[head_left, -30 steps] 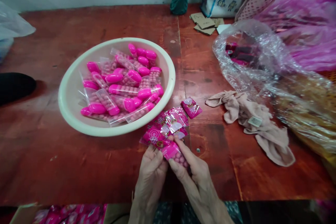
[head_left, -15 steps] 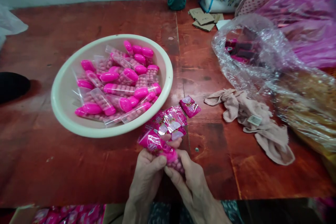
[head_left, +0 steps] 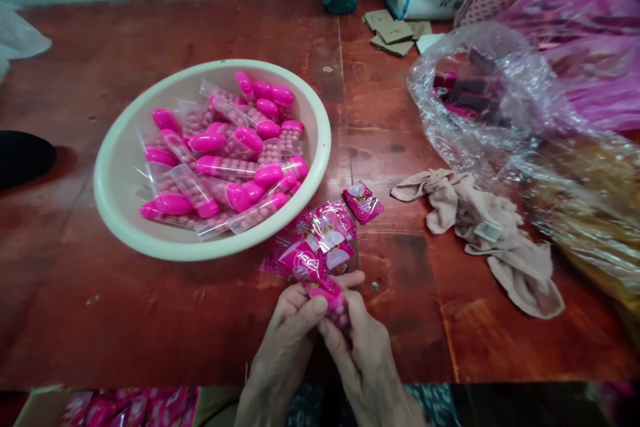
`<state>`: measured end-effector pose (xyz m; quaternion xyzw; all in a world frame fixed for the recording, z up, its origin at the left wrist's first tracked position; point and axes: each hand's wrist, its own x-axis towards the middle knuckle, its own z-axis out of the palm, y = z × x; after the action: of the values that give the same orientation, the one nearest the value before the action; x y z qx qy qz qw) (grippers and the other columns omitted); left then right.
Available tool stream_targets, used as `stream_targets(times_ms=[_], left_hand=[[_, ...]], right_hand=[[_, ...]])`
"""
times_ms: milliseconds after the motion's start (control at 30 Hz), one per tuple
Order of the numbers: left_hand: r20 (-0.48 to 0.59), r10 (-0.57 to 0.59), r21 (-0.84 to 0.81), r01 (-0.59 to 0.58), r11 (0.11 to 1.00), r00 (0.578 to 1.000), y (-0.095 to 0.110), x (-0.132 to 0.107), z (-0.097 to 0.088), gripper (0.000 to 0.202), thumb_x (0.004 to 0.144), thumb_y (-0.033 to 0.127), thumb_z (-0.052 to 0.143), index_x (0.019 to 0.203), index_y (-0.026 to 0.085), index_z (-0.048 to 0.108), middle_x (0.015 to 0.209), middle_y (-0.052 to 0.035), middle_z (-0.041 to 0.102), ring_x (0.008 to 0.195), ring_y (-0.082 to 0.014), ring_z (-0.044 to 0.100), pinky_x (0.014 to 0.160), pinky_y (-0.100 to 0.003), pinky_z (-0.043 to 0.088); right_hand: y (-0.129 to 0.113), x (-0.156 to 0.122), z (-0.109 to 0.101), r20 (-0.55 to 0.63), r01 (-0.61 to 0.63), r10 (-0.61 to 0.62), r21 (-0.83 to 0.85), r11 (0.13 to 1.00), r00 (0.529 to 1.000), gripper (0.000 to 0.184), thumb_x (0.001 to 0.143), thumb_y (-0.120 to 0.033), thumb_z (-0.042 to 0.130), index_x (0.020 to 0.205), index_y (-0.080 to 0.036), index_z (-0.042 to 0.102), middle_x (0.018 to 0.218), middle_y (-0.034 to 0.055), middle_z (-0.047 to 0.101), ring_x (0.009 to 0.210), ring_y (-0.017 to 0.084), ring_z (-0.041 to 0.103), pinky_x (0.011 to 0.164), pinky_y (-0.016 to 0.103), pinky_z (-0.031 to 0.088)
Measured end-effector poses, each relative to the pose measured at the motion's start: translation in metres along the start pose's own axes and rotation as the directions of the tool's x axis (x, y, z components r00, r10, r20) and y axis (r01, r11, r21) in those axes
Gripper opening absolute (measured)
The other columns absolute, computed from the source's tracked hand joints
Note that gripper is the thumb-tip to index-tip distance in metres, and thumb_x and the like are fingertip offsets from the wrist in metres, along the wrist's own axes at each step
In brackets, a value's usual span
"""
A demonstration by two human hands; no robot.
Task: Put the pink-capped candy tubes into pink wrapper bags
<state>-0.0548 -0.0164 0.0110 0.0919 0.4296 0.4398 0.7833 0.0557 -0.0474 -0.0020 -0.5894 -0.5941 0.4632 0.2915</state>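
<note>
A red-brown table (head_left: pixel 165 320) fills most of the view. At its right, a crumpled clear plastic bag (head_left: pixel 505 143) gapes open over dark pink contents, a pink plastic bag (head_left: pixel 595 7) behind it. A pale round basin (head_left: pixel 200 251) sits left of centre, heaped with clear tubes (head_left: pixel 227 167) of pink beads (their glossy pink caps point every which way). Between basin and clear bag lies a rumpled beige cloth (head_left: pixel 480 230), a small white label showing on it.

Near the table's front edge, the left hand (head_left: pixel 293 330) and right hand (head_left: pixel 363 347) meet, both clamped on one beaded tube (head_left: pixel 338 315): the left thumb presses by its pink cap, the right fingers close around the beads. A shiny pink packet (head_left: pixel 303 260) extends from the cap end over a small pile of packets (head_left: pixel 327 230) beside the basin. One loose packet (head_left: pixel 363 202) lies just right of that pile.
</note>
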Motion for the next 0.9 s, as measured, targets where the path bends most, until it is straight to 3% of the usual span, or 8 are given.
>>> stream_targets(times_ms=[200,367,467,633,700,800,900], left_hand=[[-0.121,0.032,0.025,-0.029,0.999,0.992,0.007,0.004,0.004,0.020,0.073,0.027,0.065,0.084,0.012,0.073,0.089,-0.0137,0.072,0.080,-0.0249,0.065,0.073,-0.034,0.051],[-0.224,0.052,0.012,-0.050,0.999,0.973,0.002,0.009,0.014,0.023,0.075,0.030,0.065,0.086,0.011,0.072,0.088,-0.0133,0.072,0.077,-0.0228,0.066,0.071,-0.032,0.051],[-0.206,0.062,0.069,-0.049,0.996,0.977,-0.004,0.006,0.015,0.022,0.079,0.027,0.061,0.091,0.013,0.072,0.090,-0.0117,0.072,0.084,-0.0220,0.064,0.077,-0.031,0.049],[-0.127,0.076,0.143,-0.057,0.988,0.989,-0.008,-0.001,0.012,0.024,0.084,0.026,0.055,0.101,0.016,0.069,0.100,-0.0098,0.070,0.097,-0.0224,0.060,0.086,-0.031,0.044],[-0.107,0.078,0.139,-0.062,0.988,0.991,-0.009,-0.001,0.010,0.025,0.085,0.027,0.053,0.102,0.017,0.068,0.102,-0.0092,0.069,0.096,-0.0213,0.060,0.086,-0.030,0.044],[-0.122,0.102,0.140,-0.085,0.987,0.987,-0.009,0.000,0.008,0.026,0.087,0.031,0.049,0.099,0.017,0.068,0.097,-0.0089,0.069,0.088,-0.0189,0.061,0.079,-0.028,0.046],[-0.148,0.144,0.205,-0.113,0.972,0.978,-0.010,0.000,0.005,0.021,0.085,0.031,0.053,0.093,0.017,0.067,0.083,-0.0057,0.069,0.073,-0.0149,0.062,0.066,-0.023,0.047]], right_hand=[[0.001,0.002,-0.010,-0.047,0.001,0.004,0.118,0.993,0.999,0.040,0.082,-0.038,0.058,0.119,-0.026,0.054,0.097,0.0027,0.068,0.082,0.019,0.065,0.065,0.024,0.054],[0.000,-0.004,-0.005,-0.141,-0.035,0.039,0.033,0.999,0.989,0.037,0.087,-0.040,0.050,0.120,-0.025,0.054,0.088,0.0045,0.069,0.075,0.020,0.067,0.057,0.024,0.053],[-0.003,-0.015,0.004,-0.240,-0.120,0.106,-0.046,0.992,0.965,0.044,0.087,-0.045,0.048,0.125,-0.024,0.051,0.095,0.0077,0.068,0.080,0.021,0.067,0.063,0.025,0.055],[-0.005,-0.018,0.009,-0.245,-0.178,0.171,-0.008,0.984,0.954,0.042,0.089,-0.045,0.043,0.127,-0.026,0.047,0.097,0.0058,0.068,0.085,0.020,0.067,0.066,0.024,0.055],[-0.004,-0.012,0.003,-0.159,-0.128,0.128,0.009,0.992,0.979,0.036,0.091,-0.040,0.042,0.123,-0.025,0.050,0.093,0.0047,0.068,0.080,0.019,0.067,0.062,0.023,0.054],[-0.004,0.001,-0.016,-0.039,0.048,-0.048,-0.006,0.999,0.998,0.026,0.091,-0.032,0.042,0.109,-0.022,0.057,0.087,0.0047,0.066,0.077,0.019,0.064,0.063,0.025,0.052],[-0.007,0.015,-0.035,-0.182,0.114,-0.125,-0.070,0.991,0.975,0.026,0.088,-0.032,0.048,0.108,-0.019,0.059,0.097,0.0083,0.061,0.090,0.022,0.058,0.077,0.032,0.048]])
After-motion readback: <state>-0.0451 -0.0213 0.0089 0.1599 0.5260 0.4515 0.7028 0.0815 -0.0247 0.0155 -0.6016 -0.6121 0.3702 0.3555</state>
